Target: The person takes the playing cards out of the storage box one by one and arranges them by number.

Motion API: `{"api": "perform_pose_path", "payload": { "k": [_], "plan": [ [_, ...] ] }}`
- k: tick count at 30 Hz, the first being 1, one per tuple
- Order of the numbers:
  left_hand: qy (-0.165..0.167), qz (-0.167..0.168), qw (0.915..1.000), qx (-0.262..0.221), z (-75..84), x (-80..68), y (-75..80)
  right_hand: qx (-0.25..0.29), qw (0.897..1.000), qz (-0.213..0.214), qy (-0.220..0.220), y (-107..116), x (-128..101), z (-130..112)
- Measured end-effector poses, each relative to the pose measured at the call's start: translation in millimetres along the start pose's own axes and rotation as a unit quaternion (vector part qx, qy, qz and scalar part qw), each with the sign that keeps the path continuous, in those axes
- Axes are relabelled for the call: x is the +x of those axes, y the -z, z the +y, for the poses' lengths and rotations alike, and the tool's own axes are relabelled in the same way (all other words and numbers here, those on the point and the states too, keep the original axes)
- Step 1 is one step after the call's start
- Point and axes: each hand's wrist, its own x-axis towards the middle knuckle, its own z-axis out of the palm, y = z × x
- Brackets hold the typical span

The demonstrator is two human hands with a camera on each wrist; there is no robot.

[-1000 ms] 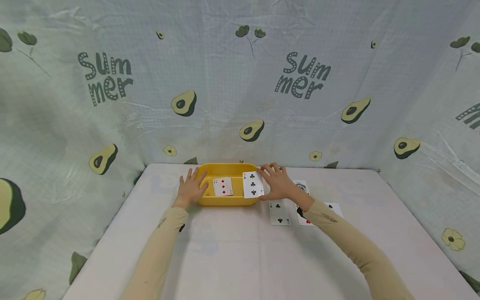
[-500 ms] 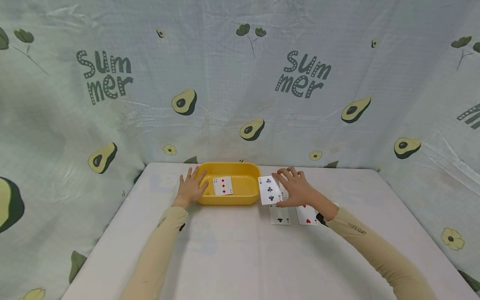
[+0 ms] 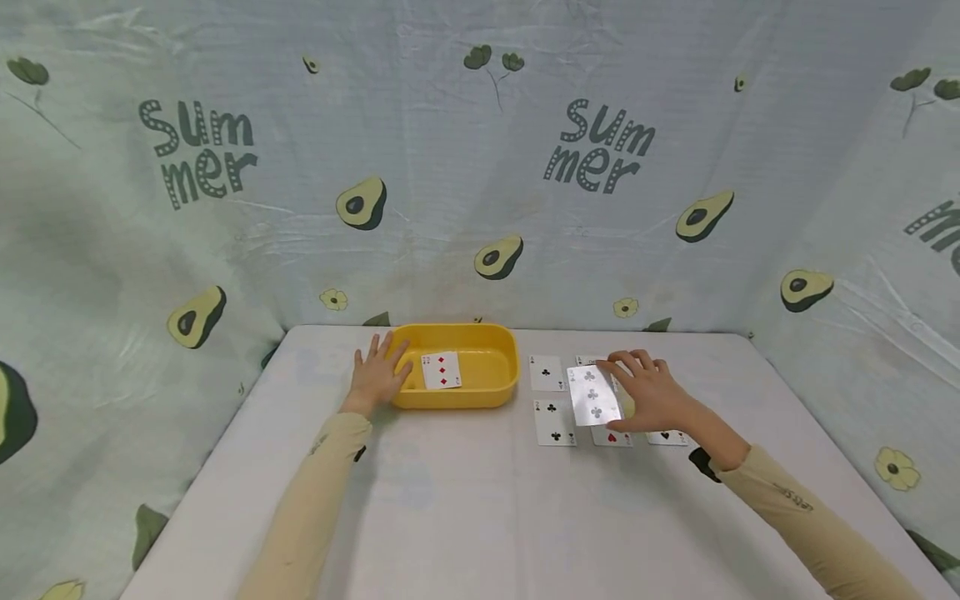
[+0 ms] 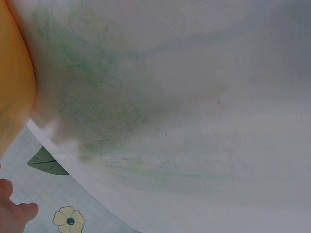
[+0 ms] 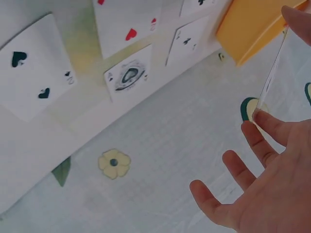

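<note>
White cloth covers the desk [image 3: 442, 517], with a printed backdrop [image 3: 420, 283] behind it. Nearest: two tan sleeves, left [image 3: 303, 500] and right [image 3: 810, 512], reaching forward from the bottom edge.

Next out, near row of face-up cards: two of clubs [image 3: 555, 423], a hearts card [image 3: 612, 438] partly covered, two of spades [image 5: 39, 73], its top hidden in the head view.

Above these, the right hand [image 3: 660, 398]. Grip: thumb and fingertip pinching the three of clubs [image 3: 592, 396] by its edges, other fingers apart. Card face-up, tilted, catching glare; held off the desk, near edge overlapping the hearts card in sight line.

Change: a second ago this card was over the right end of the yellow tray [image 3: 456, 401]; now well to the right of it, over the laid cards. Ace of clubs [image 3: 547, 373], far row, has come into sight; ornate ace of spades [image 5: 130, 75] beside it, mostly behind the held card. Reading: carry from tray to rows looks under way, card not yet down.

Left hand [image 3: 375, 379] unmoved at the tray's left rim, grip spread, pinching nothing. Inside the tray, three of diamonds [image 3: 441, 370], face-up.
</note>
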Motion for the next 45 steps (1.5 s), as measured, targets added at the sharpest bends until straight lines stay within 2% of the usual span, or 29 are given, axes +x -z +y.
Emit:
{"api": "perform_pose_path", "payload": {
  "k": [8,13,17,31,40,45],
  "plan": [
    [-0.002,0.001,1.0000,-0.001,-2.8,1.4,-1.7,0.003,0.999,-0.002,-0.034,-0.2,-35.1,19.9],
    [-0.006,0.003,1.0000,-0.004,-3.1,2.1,-1.6,0.003,0.999,-0.001,-0.049,-5.3,-52.7,18.1],
    [-0.009,0.003,0.9999,-0.004,-4.1,3.1,-3.1,0.003,0.999,0.002,-0.045,-14.1,-61.2,9.6],
    [-0.009,0.008,0.9999,-0.012,-4.8,3.1,-3.5,0.022,0.999,-0.007,-0.028,-44.6,-59.2,-29.9],
    [-0.004,0.002,1.0000,-0.003,-1.9,3.4,-4.6,0.011,1.000,0.014,0.013,-54.9,-56.4,-42.5],
    [0.000,0.005,1.0000,-0.003,-1.1,2.0,-2.0,0.027,0.999,0.002,0.021,-58.6,-54.2,-49.1]
  ]
}}
